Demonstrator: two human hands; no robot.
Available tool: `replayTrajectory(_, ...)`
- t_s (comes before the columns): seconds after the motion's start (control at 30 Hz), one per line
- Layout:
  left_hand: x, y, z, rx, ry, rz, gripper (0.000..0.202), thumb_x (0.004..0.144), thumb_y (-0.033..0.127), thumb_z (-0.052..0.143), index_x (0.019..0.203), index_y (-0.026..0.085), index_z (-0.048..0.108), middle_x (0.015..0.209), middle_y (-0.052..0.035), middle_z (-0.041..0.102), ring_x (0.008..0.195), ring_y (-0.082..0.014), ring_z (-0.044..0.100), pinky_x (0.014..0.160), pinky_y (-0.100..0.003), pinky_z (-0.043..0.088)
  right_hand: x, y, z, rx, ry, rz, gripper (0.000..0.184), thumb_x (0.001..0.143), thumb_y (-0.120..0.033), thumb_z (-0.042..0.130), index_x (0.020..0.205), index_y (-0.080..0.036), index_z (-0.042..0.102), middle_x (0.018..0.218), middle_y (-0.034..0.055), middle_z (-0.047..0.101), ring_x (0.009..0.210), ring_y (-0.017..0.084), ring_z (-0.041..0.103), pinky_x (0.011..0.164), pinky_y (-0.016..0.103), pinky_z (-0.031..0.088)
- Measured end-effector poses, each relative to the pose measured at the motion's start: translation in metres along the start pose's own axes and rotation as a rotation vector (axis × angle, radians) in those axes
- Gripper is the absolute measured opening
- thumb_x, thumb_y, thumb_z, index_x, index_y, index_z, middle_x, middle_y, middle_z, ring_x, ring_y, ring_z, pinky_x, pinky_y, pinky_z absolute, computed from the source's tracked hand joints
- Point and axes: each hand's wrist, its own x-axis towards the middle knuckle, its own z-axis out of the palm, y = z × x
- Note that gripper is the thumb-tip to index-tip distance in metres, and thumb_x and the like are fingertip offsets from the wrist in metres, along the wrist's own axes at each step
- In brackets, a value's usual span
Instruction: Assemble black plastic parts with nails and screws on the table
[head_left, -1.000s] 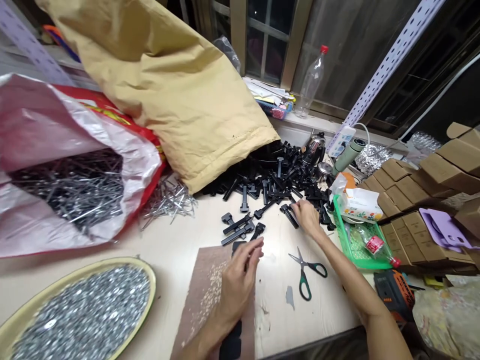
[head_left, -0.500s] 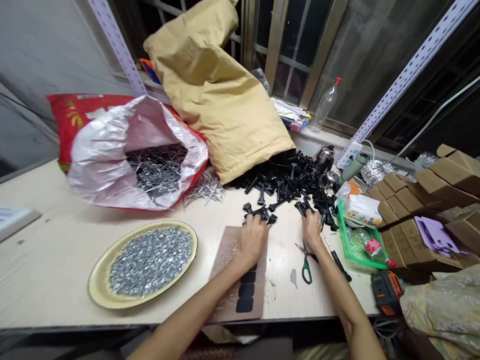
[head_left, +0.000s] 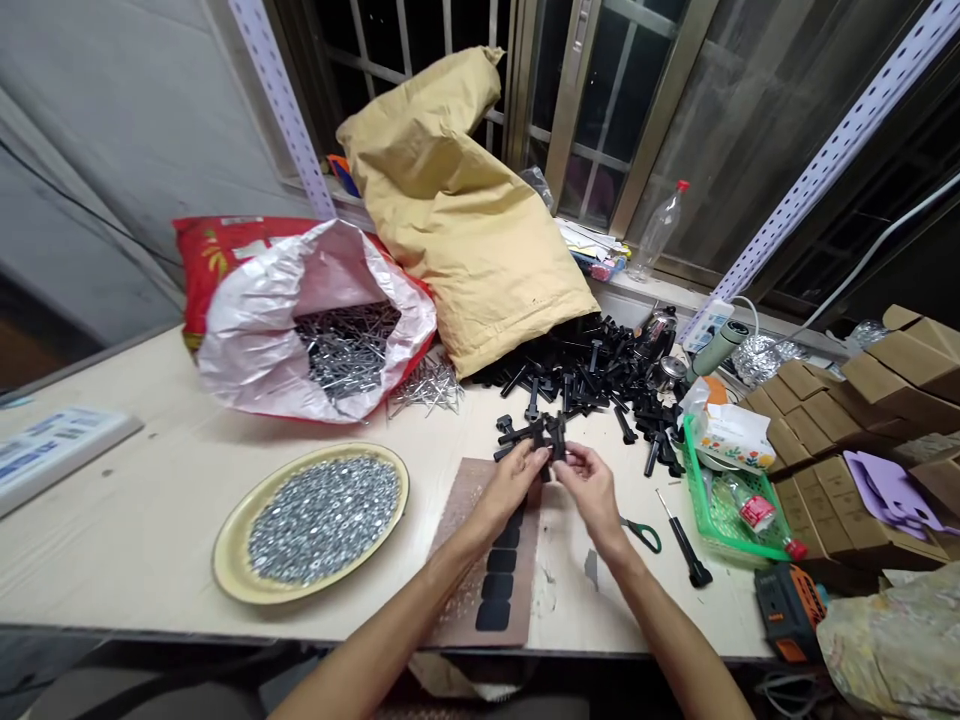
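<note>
Above the far end of a brown board point(head_left: 466, 560), my left hand point(head_left: 514, 482) and my right hand point(head_left: 589, 488) are close together. Each has closed fingers on black T-shaped plastic parts: one part point(head_left: 538, 433) at the left fingertips, another part point(head_left: 556, 438) at the right. Fingers hide their lower ends, so I cannot tell whether they touch. Dark rounded-square pads point(head_left: 498, 588) run in a row along the board. A few loose black parts point(head_left: 507, 430) lie just beyond my left hand. Farther back is a large heap of similar parts point(head_left: 600, 372).
An oval dish of small metal pieces point(head_left: 225, 567) stands left, before a red-and-white sack point(head_left: 247, 330) of nails. A tan paper sack point(head_left: 480, 240) leans behind. Right are green-handled scissors point(head_left: 649, 538), a screwdriver point(head_left: 688, 550), a green basket point(head_left: 701, 510), a power-tool battery point(head_left: 787, 612) and cardboard boxes point(head_left: 817, 500).
My right hand has come left from the heap's near edge, bringing black parts beside my left hand. Both hands have lifted parts off the table. The view has shifted slightly.
</note>
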Motion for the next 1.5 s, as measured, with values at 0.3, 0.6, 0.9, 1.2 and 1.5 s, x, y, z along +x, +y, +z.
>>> replayTrajectory(0.3, -0.027, 0.012, -0.054, -0.321, 0.293, -0.232, 0.037, 0.053, 0.026, 0.084, 0.077, 0.014, 0.06, 0.073, -0.0055, 0.071, 0.07, -0.0193, 0.068, 0.06, -0.028, 0.056, 0.036, -0.033, 0.04, -1.048, -0.556, -0.408, 0.04, 0.083, -0.005, 0.047, 0.118, -0.021, 0.06, 0.127, 0.0075, 0.055, 0.105, 0.017, 0.057, 0.087, 0.027, 0.048)
replayTrajectory(0.6, -0.04, 0.026, -0.061, -0.353, 0.219, -0.124, 0.046, 0.051, 0.035, 0.083, 0.084, 0.015, 0.057, 0.042, 0.0093, 0.052, 0.039, -0.0088, 0.052, 0.048, -0.024, 0.053, 0.08, -0.023, 0.074, -1.447, -0.678, -0.494, 0.04, 0.082, -0.003, 0.048, 0.113, -0.024, 0.062, 0.107, 0.0088, 0.064, 0.102, 0.023, 0.057, 0.084, 0.033, 0.047)
replayTrajectory(0.9, -0.052, 0.036, -0.071, -0.488, 0.224, -0.146, 0.03, 0.061, 0.018, 0.078, 0.085, 0.014, 0.06, 0.071, -0.0039, 0.072, 0.06, -0.0127, 0.067, 0.062, -0.022, 0.055, 0.078, -0.023, 0.042, -0.811, -0.162, -0.417, 0.036, 0.069, -0.017, 0.053, 0.105, -0.015, 0.059, 0.098, 0.0079, 0.063, 0.084, 0.02, 0.059, 0.079, 0.033, 0.049)
replayTrajectory(1.2, -0.063, 0.035, -0.072, -0.527, 0.202, -0.162, 0.022, 0.065, 0.013, 0.073, 0.083, 0.013, 0.061, 0.074, -0.0048, 0.072, 0.059, -0.0141, 0.067, 0.061, -0.025, 0.058, 0.076, -0.014, 0.018, -0.295, 0.164, -0.059, 0.038, 0.067, -0.041, 0.055, 0.092, -0.012, 0.06, 0.076, 0.0036, 0.06, 0.056, 0.014, 0.052, 0.059, 0.032, 0.048)
replayTrajectory(1.5, -0.07, 0.035, -0.072, -0.762, 0.241, -0.264, 0.016, 0.069, 0.01, 0.07, 0.085, 0.014, 0.068, 0.089, -0.007, 0.073, 0.087, -0.0193, 0.069, 0.071, -0.026, 0.057, -0.033, -0.031, 0.079, -0.428, -0.054, -0.68, 0.021, 0.087, -0.03, 0.05, 0.1, -0.02, 0.062, 0.101, 0.009, 0.063, 0.098, 0.021, 0.059, 0.087, 0.04, 0.048)
